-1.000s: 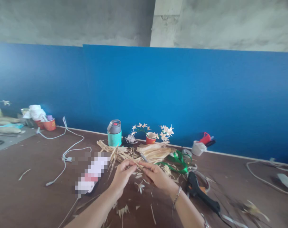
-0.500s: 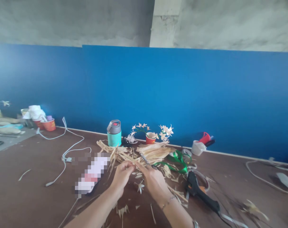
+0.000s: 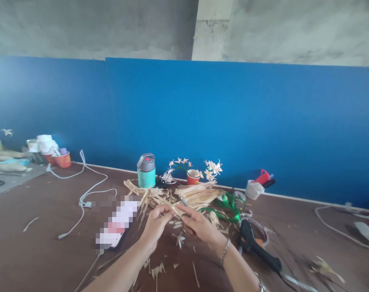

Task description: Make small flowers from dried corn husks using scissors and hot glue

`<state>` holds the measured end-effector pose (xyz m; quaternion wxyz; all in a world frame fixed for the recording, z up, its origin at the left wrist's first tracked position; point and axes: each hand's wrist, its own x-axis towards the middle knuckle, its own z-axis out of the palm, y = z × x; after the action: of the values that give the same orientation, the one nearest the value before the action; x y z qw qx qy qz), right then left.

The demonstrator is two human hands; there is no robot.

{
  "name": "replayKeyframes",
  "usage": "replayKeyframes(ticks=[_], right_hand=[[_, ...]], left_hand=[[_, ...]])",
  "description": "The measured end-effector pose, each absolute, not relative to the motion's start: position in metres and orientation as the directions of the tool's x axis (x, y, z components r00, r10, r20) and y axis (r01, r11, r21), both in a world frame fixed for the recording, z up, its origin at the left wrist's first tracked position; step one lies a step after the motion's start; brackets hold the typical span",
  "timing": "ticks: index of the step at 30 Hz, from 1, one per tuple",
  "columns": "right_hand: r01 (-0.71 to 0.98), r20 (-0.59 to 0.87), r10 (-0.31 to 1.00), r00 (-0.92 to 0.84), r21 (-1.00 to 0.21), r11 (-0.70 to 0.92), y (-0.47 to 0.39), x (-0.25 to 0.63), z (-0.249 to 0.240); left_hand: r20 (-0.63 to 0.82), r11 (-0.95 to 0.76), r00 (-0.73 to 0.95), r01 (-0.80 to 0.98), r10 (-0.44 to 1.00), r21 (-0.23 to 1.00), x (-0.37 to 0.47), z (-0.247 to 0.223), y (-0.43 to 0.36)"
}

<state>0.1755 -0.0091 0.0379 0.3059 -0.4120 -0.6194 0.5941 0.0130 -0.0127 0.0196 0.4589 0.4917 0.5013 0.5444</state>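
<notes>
Step in hand, my reading: finger work on one narrow pale strip (image 3: 179,211), which is lying between the two hands, above the counter (image 3: 65,265) and in front of the heaped dry husks (image 3: 199,194).

Left hand (image 3: 157,224): I am seeing thumb and forefinger closing together, apparently pinching the strip's near-left end. Right hand (image 3: 201,225): forefinger is reaching along the strip, thumb is sitting lower; I cannot tell whether they are clamping it or only touching it.

Surroundings: a thin grey tool (image 3: 183,200) is showing just beyond the right fingers, partly hidden. A small white flower (image 3: 180,240) is lying below the hands, among loose scraps. Green ribbon (image 3: 233,207) is curling to the right of the husks; a black glue gun (image 3: 263,253) is resting farther right. A red paper cup (image 3: 193,177) is standing behind the husks, beside white blossoms (image 3: 213,168), with a teal flask (image 3: 146,177) to its left.

Next move, judged from the present pose: it is calling for a light, steady left pinch and small right-finger adjustments. The strip is looking thin and fibrous, so hard pulling is risking a split.
</notes>
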Motion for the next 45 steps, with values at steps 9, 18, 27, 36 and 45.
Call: replayKeyframes(ticks=[9, 18, 27, 36, 45], right_hand=[[0.151, -0.084, 0.868, -0.489, -0.989, -0.011, -0.002, 0.179, 0.027], [0.461, 0.273, 0.829, -0.488, -0.726, 0.511, -0.016, 0.168, 0.037], [0.954, 0.123, 0.955, -0.271, -0.099, 0.283, -0.018, 0.166, 0.035], [0.894, 0.121, 0.972, -0.203, -0.382, 0.234, -0.003, 0.186, 0.033], [0.936, -0.077, 0.977, -0.198, -0.311, 0.165, -0.009, 0.182, 0.027]], left_hand=[[0.089, -0.089, -0.065, 0.001, 0.994, 0.996, 0.012, 0.02, -0.013], [0.065, -0.066, -0.1, -0.004, 0.993, 0.998, 0.012, 0.017, -0.012], [0.012, -0.01, -0.135, 0.014, 0.991, 1.0, 0.015, 0.019, -0.016], [0.282, -0.195, -0.058, 0.59, 0.958, 0.783, -0.002, 0.006, -0.001], [0.285, -0.233, 0.089, 0.82, 0.954, 0.523, -0.005, -0.001, -0.004]])
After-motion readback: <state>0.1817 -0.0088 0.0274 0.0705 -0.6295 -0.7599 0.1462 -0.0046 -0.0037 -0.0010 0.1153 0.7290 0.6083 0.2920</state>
